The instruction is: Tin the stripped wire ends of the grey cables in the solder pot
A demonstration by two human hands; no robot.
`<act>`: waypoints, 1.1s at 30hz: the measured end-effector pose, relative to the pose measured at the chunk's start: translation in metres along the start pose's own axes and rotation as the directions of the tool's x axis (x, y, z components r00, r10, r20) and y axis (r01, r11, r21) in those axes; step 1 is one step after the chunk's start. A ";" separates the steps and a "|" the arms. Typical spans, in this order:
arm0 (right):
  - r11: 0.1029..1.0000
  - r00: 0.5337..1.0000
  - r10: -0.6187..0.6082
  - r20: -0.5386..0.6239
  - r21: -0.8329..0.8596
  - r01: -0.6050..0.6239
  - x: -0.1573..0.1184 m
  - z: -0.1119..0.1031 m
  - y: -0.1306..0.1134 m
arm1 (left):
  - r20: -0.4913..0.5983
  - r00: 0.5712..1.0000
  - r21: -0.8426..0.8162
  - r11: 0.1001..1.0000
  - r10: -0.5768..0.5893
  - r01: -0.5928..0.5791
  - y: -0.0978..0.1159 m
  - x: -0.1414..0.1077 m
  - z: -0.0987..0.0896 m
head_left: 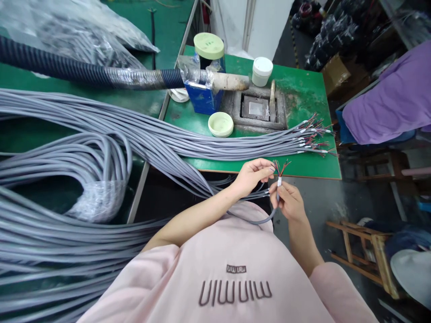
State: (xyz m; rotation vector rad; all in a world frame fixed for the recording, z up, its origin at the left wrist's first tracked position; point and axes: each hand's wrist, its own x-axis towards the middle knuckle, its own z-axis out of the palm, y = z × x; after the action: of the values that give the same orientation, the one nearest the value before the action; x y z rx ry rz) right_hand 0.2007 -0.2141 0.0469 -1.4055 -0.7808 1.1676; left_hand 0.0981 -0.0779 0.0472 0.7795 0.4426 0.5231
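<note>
Close to my body, my right hand [290,199] is closed around a grey cable [269,219], just below a white band [279,181] near its end. Thin red and dark wires [282,168] fan out upward from that end. My left hand [254,176] reaches in from the left with thumb and fingers pinched together at the leftmost of these wires. Beyond my hands, a bundle of grey cables [229,148] lies across the green table [303,96]. Its ends [311,137] also have white bands and splayed wires.
A solder pot [257,109] with a flat stick [272,101] sits in the table, near a white jar [262,72], a pale lid [221,124] and a blue box [204,98]. A ribbed hose [84,72] crosses above. Coiled cables [107,157] fill the left. A wooden stool [363,251] stands right.
</note>
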 end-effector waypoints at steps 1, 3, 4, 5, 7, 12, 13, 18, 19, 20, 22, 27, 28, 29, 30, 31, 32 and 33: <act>1.000 1.000 -0.002 0.004 -0.005 0.002 0.000 0.000 0.000 | -0.004 1.000 -0.014 1.000 -0.008 0.008 0.000 0.000 0.001; 1.000 1.000 -0.010 0.020 -0.025 0.010 -0.001 0.000 -0.001 | 0.005 0.999 -0.075 0.996 -0.049 0.049 0.000 0.001 0.001; 0.999 0.999 -0.012 0.038 -0.039 0.014 -0.002 0.000 -0.002 | 0.028 0.996 -0.118 0.989 -0.083 0.086 0.001 0.001 0.001; 0.998 0.998 -0.012 0.064 -0.056 0.016 -0.002 0.000 -0.003 | 0.060 0.991 -0.158 0.979 -0.123 0.131 0.001 0.002 0.001; 0.996 0.992 -0.004 0.123 -0.091 0.015 -0.003 0.000 -0.006 | 0.138 0.971 -0.203 0.954 -0.196 0.221 0.003 0.005 0.000; 0.993 0.978 0.024 0.210 -0.117 0.001 -0.005 0.002 -0.012 | 0.265 0.931 -0.115 0.950 -0.251 0.289 0.010 0.009 -0.002; 0.994 0.976 0.025 0.216 -0.105 -0.002 -0.005 0.002 -0.012 | 0.283 0.927 -0.093 0.954 -0.248 0.284 0.012 0.009 -0.002; 0.995 0.977 0.044 0.207 -0.097 -0.024 -0.005 0.002 -0.011 | 0.334 0.912 0.013 0.969 -0.237 0.247 0.021 0.009 -0.003; 0.995 0.977 0.048 0.206 -0.101 -0.027 -0.005 0.002 -0.011 | 0.339 0.912 0.029 0.972 -0.231 0.235 0.022 0.009 -0.003; 0.994 0.977 0.050 0.208 -0.103 -0.029 -0.005 0.002 -0.011 | 0.346 0.912 0.040 0.974 -0.221 0.221 0.022 0.009 -0.003; 0.994 0.975 0.045 0.219 -0.104 -0.022 -0.005 0.001 -0.012 | 0.361 0.910 0.043 0.979 -0.203 0.201 0.022 0.009 -0.003; 0.995 0.991 -0.049 0.123 -0.082 0.059 -0.001 0.001 -0.014 | 0.291 0.941 -0.055 0.979 -0.171 0.195 0.013 0.008 -0.004; 0.996 0.996 -0.064 0.058 -0.061 0.068 0.000 0.002 -0.014 | 0.264 0.951 -0.063 0.980 -0.164 0.186 0.011 0.008 -0.004; 0.996 0.997 -0.076 -0.012 -0.036 0.075 0.002 0.004 -0.014 | 0.240 0.958 -0.064 0.982 -0.158 0.178 0.008 0.007 -0.005; 0.996 0.993 -0.084 -0.079 -0.016 0.083 0.004 0.007 -0.014 | 0.220 0.963 -0.060 0.984 -0.154 0.170 0.006 0.006 -0.005; 0.996 0.987 -0.093 -0.135 -0.009 0.092 0.005 0.010 -0.014 | 0.203 0.968 -0.055 0.985 -0.150 0.165 0.004 0.005 -0.005; 0.994 0.978 -0.106 -0.181 -0.020 0.104 0.007 0.014 -0.014 | 0.186 0.972 -0.054 0.986 -0.146 0.159 0.003 0.004 -0.005; 0.992 0.966 -0.127 -0.224 -0.047 0.119 0.008 0.017 -0.013 | 0.168 0.975 -0.055 0.987 -0.143 0.154 0.001 0.003 -0.004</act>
State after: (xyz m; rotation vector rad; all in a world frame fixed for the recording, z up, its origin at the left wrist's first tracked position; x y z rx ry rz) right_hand 0.1886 -0.1985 0.0597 -1.4661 -0.7168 0.8844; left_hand 0.0980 -0.0728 0.0448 0.7119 0.3263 0.3301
